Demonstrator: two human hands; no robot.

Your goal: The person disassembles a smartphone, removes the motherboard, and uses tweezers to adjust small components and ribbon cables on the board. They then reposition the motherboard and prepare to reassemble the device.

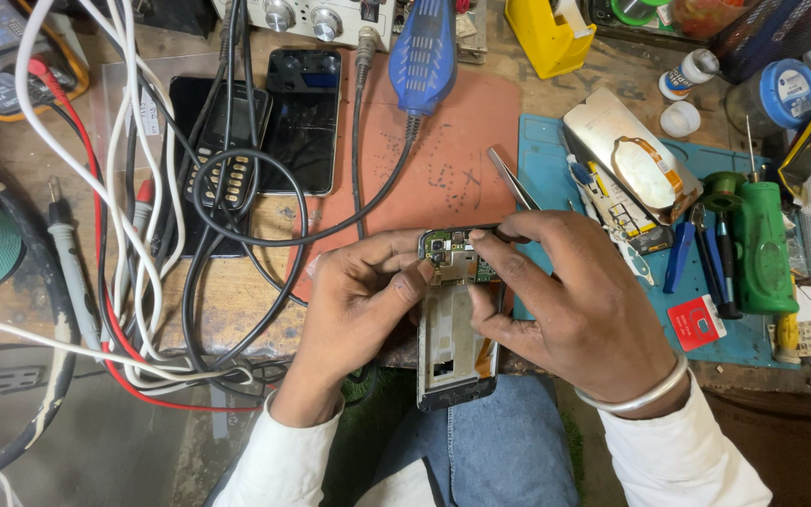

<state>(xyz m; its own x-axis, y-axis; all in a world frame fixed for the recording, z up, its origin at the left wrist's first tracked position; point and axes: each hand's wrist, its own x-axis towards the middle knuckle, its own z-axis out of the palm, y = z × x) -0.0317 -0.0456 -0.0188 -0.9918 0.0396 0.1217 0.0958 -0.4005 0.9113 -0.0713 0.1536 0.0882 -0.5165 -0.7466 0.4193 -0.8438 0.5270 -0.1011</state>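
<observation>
The opened phone frame (456, 343) sits at the picture's centre, above the person's lap at the near edge of the wooden bench (237, 291). Its long axis runs 12 to 6 o'clock, with the green circuit board (457, 258) at the 12 o'clock end and the dark bottom edge at 6.

The left hand (368, 286) pinches the frame's upper left side, thumb pressed on the board near the camera module. The right hand (574, 300) clamps the right side while grasping metal tweezers (513, 180), whose free end slants toward 11 o'clock.

Judging from this, the tweezer tips, hidden behind the fingers, could slip and scratch the board or tear a ribbon connector if pressed too hard. The frame, unsupported below, might also twist or drop if either grip loosens.
</observation>
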